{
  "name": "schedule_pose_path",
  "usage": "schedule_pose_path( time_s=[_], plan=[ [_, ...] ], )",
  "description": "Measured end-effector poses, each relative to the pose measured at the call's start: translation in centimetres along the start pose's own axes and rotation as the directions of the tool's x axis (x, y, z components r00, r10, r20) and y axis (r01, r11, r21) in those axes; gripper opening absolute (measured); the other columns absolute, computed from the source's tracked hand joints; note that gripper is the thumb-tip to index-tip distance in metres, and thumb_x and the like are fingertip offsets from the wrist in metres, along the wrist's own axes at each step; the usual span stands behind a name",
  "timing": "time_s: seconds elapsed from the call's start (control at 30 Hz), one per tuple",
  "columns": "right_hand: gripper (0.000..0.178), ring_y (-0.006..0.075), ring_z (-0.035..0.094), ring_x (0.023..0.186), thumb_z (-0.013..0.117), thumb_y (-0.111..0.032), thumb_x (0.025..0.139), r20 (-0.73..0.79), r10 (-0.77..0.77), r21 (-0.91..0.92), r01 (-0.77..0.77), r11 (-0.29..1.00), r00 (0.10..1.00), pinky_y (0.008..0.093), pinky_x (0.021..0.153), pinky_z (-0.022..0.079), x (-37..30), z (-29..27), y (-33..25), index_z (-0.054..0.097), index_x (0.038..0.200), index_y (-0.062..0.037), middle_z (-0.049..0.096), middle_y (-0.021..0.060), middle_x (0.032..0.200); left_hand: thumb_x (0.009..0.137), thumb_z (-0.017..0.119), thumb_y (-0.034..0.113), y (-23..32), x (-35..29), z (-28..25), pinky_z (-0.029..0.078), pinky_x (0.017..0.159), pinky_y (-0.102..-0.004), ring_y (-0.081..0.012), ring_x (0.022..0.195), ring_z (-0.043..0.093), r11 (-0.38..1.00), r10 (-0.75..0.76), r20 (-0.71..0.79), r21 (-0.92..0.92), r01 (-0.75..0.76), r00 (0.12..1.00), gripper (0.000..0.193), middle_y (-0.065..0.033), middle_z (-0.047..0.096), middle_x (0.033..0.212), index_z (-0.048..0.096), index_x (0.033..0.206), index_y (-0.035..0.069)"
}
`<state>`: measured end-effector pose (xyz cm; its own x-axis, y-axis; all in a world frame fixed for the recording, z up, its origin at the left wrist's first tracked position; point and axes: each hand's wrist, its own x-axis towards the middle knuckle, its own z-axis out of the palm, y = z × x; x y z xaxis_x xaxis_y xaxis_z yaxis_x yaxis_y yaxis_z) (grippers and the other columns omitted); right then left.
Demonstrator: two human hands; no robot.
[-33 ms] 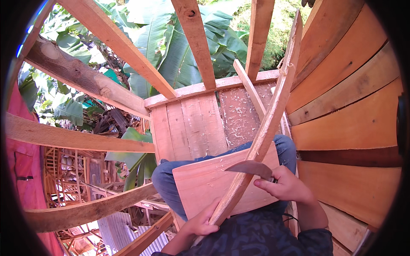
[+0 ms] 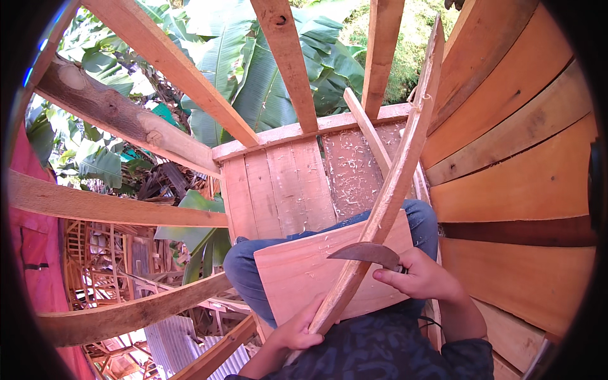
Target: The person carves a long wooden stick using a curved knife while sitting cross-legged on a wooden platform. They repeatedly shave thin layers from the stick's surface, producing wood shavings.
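A long, narrow wooden strip (image 2: 391, 196) slants from my body up to the far right, with curled shavings clinging near its far end. Around its near end, my left hand (image 2: 300, 327) is closed. My right hand (image 2: 423, 273) grips the handle of a curved knife (image 2: 368, 253), whose dark blade lies across the strip. Beneath the strip, a flat wooden board (image 2: 304, 266) rests across my lap. The knife's handle is mostly hidden by my fingers.
Shavings lie scattered on the plank floor (image 2: 278, 190). Another thin strip (image 2: 369, 133) leans beyond the long one. Upright slats (image 2: 285, 57) and a round pole (image 2: 114, 107) stand ahead and left; a plank wall (image 2: 513, 190) closes the right. Banana leaves (image 2: 253, 82) hang outside.
The knife and my right hand have shifted slightly left along with a small shift of the whole view. Both hands keep their holds.
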<state>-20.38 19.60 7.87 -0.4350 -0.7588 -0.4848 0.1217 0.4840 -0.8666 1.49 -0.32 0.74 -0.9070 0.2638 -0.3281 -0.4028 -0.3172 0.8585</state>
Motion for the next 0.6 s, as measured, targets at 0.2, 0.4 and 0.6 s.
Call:
schedule_pose_path(
  time_s=[0.2,0.4,0.6],
  plan=[
    [0.033,0.005,0.048,0.06,0.066,-0.025,0.092,-0.063,-0.019,0.047,0.022,0.999,0.998,0.0277,0.052,0.04,0.3,-0.1,0.4,0.068,0.084,0.0063,0.053,0.002,0.057,0.066,0.062,0.025,0.4,0.1,0.2,0.038,0.097,-0.0351,-0.0211,0.108,0.051,0.999,0.008,-0.008,0.031,-0.007,1.0,0.093,-0.0126,0.047,0.12,0.024,0.146,-0.003],
    [0.025,0.0034,0.046,0.064,0.069,-0.02,0.09,-0.183,0.082,0.152,-0.054,0.987,0.98,0.0253,0.057,0.042,1.0,-0.3,-0.3,0.068,0.09,0.0053,0.054,-0.0046,0.064,0.062,0.063,0.018,-0.5,-0.3,-0.3,0.041,0.098,-0.0375,-0.0216,0.113,0.052,0.995,0.011,-0.052,0.098,-0.006,0.999,0.098,-0.0111,0.042,0.13,0.022,0.149,0.0],
    [0.023,0.0038,0.042,0.057,0.069,-0.019,0.09,-0.311,-0.048,0.065,0.071,0.995,0.949,0.0278,0.049,0.037,1.0,0.3,0.9,0.069,0.09,0.0042,0.05,-0.0052,0.057,0.062,0.063,0.021,0.2,-0.2,-0.1,0.04,0.098,-0.0366,-0.0217,0.11,0.053,0.998,-0.046,-0.031,0.035,0.047,0.998,0.097,-0.0117,0.046,0.124,0.023,0.148,-0.001]
  ],
)
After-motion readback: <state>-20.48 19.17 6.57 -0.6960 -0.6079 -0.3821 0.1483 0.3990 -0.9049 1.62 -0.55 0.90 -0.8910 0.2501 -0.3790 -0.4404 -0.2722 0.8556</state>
